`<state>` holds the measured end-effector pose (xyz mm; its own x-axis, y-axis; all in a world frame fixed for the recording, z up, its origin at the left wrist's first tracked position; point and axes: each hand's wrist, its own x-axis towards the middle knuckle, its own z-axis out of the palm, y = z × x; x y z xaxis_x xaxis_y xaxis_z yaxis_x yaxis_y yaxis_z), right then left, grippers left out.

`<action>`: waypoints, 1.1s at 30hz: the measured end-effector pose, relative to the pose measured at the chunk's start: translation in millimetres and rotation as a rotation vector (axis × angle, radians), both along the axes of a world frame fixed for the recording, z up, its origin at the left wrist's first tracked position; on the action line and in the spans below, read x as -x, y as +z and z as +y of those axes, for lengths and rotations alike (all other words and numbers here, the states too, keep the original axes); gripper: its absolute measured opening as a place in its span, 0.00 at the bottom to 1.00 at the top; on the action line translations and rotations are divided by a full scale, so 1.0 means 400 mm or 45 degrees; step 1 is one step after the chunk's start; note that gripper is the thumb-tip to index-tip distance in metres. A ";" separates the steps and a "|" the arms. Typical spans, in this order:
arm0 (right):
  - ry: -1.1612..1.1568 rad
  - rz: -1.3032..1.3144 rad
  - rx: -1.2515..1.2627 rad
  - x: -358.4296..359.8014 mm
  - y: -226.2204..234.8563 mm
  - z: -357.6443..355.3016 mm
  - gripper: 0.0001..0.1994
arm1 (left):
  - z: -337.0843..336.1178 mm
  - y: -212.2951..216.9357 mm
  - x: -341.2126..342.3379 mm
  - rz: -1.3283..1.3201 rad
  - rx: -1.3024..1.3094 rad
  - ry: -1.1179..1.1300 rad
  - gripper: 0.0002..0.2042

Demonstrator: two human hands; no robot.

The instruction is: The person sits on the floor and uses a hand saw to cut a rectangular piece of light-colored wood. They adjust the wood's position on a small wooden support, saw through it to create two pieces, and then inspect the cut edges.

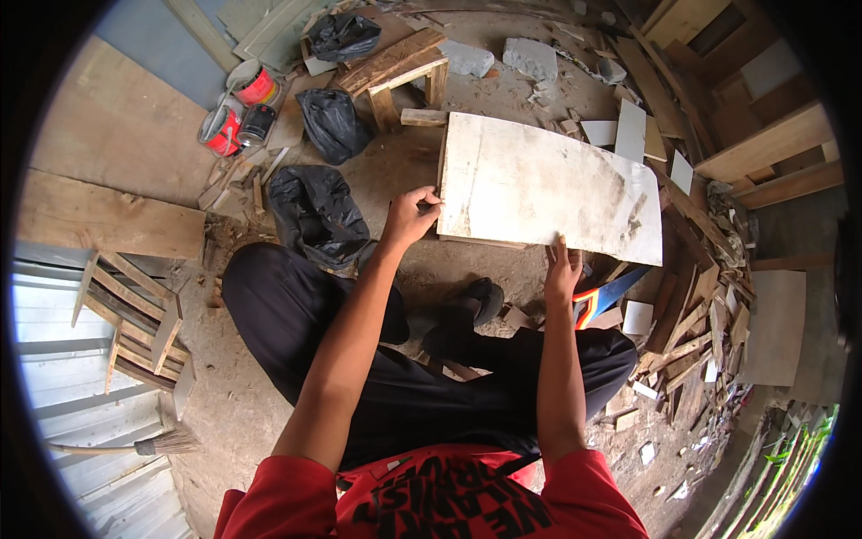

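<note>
- A pale, stained board (548,189) is laid flat ahead of the seated person, resting on a low support (mostly hidden beneath it).
- Its left edge is pinched by the left hand (409,216), fingers closed on the wood.
- Its near edge is touched by the right hand (563,268), fingers pressed together; whether the edge is actually gripped cannot be told.
- A saw with a blue and red handle (603,298) is seen just right of that hand.
- The board could probably be tipped or slid, since it overhangs and is held only at two edges.
</note>
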<state>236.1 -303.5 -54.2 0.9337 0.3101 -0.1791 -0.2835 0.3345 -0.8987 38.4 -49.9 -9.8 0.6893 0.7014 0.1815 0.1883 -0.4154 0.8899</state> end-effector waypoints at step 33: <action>0.078 -0.038 0.251 -0.057 -0.006 0.003 0.13 | 0.003 0.014 -0.008 0.087 0.072 -0.006 0.10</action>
<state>259.0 -302.4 -56.5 0.9200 0.3280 -0.2147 -0.2704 0.1346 -0.9533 41.5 -48.9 -4.4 0.7021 0.7058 0.0943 0.2475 -0.3661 0.8970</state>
